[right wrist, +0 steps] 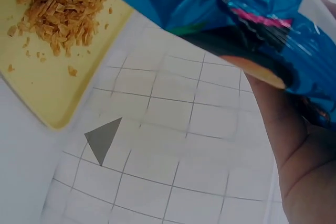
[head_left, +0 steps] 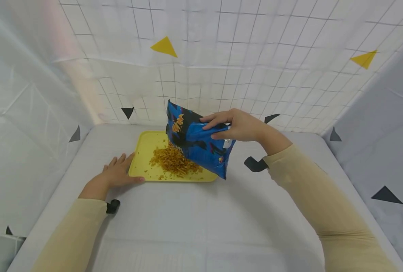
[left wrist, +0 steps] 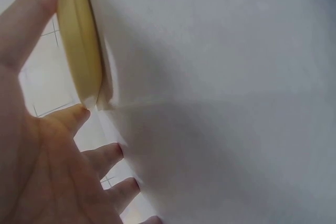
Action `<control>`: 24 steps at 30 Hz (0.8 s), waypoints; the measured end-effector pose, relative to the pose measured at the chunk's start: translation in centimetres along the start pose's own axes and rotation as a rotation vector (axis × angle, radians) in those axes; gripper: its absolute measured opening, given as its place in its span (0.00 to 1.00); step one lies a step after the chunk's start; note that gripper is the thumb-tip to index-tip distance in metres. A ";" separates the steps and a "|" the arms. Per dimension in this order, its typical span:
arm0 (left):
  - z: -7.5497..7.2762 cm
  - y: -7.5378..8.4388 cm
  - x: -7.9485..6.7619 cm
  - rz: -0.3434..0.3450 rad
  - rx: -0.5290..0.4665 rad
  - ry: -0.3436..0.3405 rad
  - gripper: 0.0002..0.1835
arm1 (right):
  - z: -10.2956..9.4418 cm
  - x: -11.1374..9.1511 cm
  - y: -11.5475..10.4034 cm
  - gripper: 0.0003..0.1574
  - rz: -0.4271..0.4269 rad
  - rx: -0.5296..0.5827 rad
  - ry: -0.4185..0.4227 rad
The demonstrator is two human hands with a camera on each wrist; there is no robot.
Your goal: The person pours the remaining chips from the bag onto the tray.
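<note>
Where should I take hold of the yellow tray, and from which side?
I'd grip the yellow tray by its left short rim, coming from the left, where the left hand touches its near corner. That raised edge should suit a pinch; the blue snack bag overlaps the right end in the head view, and golden snack crumbs are heaped mid-tray.

1. Clad in a plain, pale cream-beige left sleeve (head_left: pixel 68 234), long, with a straight-edged end.
2. Fitted near that end with a small black left attachment (head_left: pixel 113 206), short and round-tipped.
3. Clad in a matching right sleeve (head_left: pixel 320 200), creased in narrow crosswise folds partway along.
4. Fitted near its end with a black right attachment (head_left: pixel 254 164), curved and blunt-tipped.
5. Uncovered beyond the fabric at left hand (head_left: pixel 116 174) and right hand (head_left: pixel 244 125).
</note>
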State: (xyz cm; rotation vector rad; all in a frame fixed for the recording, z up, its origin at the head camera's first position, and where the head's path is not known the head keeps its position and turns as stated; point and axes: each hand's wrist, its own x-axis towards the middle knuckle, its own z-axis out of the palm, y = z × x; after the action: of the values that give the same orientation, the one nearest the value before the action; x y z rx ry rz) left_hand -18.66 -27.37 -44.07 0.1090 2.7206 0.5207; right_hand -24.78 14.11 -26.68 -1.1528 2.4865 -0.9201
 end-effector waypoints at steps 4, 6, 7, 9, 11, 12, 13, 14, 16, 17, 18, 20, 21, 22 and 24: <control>0.0 0.0 0.0 0.001 0.002 0.003 0.66 | -0.3 -0.4 0.1 0.19 0.012 -0.008 0.013; -0.1 0.0 0.0 0.004 0.003 0.004 0.66 | -0.4 -0.7 0.1 0.19 0.017 -0.016 0.022; 0.0 0.0 0.0 0.005 0.002 0.004 0.66 | -0.4 -0.8 0.1 0.19 0.019 -0.016 0.025; -0.1 0.0 -0.1 0.008 -0.003 0.002 0.66 | -0.5 -1.0 0.1 0.19 0.022 -0.017 0.026; 0.0 0.0 -0.1 0.008 -0.008 -0.002 0.66 | -0.4 -1.2 0.3 0.19 0.025 -0.020 0.030; 0.0 0.0 -0.2 0.009 -0.011 -0.002 0.66 | -0.4 -1.3 0.3 0.19 0.027 -0.020 0.031; 0.0 0.1 -0.2 0.009 -0.013 -0.004 0.66 | -0.3 -1.4 0.4 0.20 0.027 -0.021 0.032; -0.1 0.1 -0.3 0.011 -0.015 -0.004 0.66 | -0.3 -1.5 0.5 0.20 0.029 -0.023 0.034; 0.0 0.1 -0.3 0.012 -0.015 -0.003 0.66 | -0.2 -1.7 0.6 0.20 0.028 -0.025 0.041; 0.0 0.1 -0.3 0.014 -0.015 -0.001 0.66 | -0.1 -1.8 0.7 0.20 0.029 -0.024 0.047; 0.0 0.1 -0.3 0.015 -0.017 0.001 0.66 | -0.1 -2.0 0.7 0.21 0.030 -0.023 0.053; 0.0 0.1 -0.3 0.016 -0.019 0.003 0.66 | 0.1 -2.2 0.8 0.21 0.030 -0.027 0.070; 0.1 0.1 -0.3 0.015 -0.019 0.003 0.66 | 0.2 -2.3 0.8 0.22 0.028 -0.025 0.079; 0.1 0.1 -0.3 0.014 -0.019 0.003 0.66 | 0.4 -2.5 0.9 0.22 0.022 -0.019 0.089; 0.0 0.2 -0.3 0.012 -0.017 0.003 0.66 | 0.6 -2.7 1.0 0.23 0.011 -0.012 0.106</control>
State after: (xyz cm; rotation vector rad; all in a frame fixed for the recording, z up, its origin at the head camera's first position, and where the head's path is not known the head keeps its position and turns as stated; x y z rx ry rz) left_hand -18.40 -27.24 -43.96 0.1208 2.7190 0.5479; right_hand -23.30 16.39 -27.91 -1.1210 2.5820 -0.9897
